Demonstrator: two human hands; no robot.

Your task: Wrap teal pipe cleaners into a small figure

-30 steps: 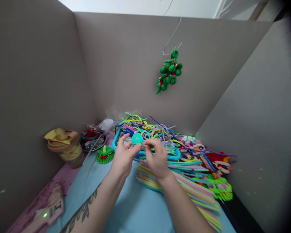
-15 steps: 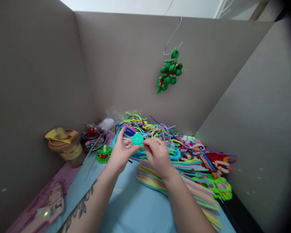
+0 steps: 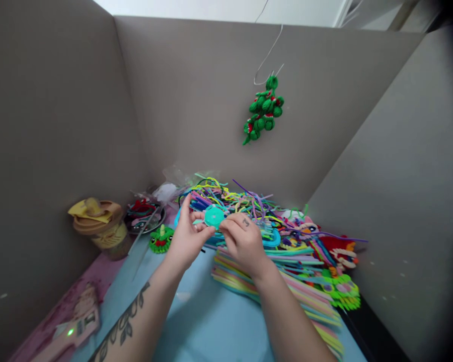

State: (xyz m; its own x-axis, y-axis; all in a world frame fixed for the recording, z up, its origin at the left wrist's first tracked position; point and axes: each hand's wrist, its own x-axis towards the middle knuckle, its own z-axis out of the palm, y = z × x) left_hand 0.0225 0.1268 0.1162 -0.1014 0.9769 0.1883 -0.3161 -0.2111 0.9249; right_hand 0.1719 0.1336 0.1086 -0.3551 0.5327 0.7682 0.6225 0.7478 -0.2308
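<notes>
A small round teal coil of pipe cleaner point(image 3: 214, 216) is held up between both hands above the table. My left hand point(image 3: 190, 236) pinches its left side with thumb and fingers. My right hand point(image 3: 241, 241) grips its right side, the knuckles turned toward me. Just behind the hands lies a blue tray point(image 3: 272, 240) heaped with tangled coloured pipe cleaners point(image 3: 230, 197). A flat stack of straight pipe cleaners point(image 3: 305, 296) stretches along the table under my right forearm.
A tan lidded cup point(image 3: 100, 223) and a dark dish of scraps point(image 3: 144, 215) stand at the left. A small green figure point(image 3: 160, 238) sits by the tray. Finished figures point(image 3: 332, 256) lie at the right. A green ornament point(image 3: 265, 110) hangs on the grey partition.
My right hand has rolled over so its back faces me, and both hands with the teal coil have shifted slightly away from me.
</notes>
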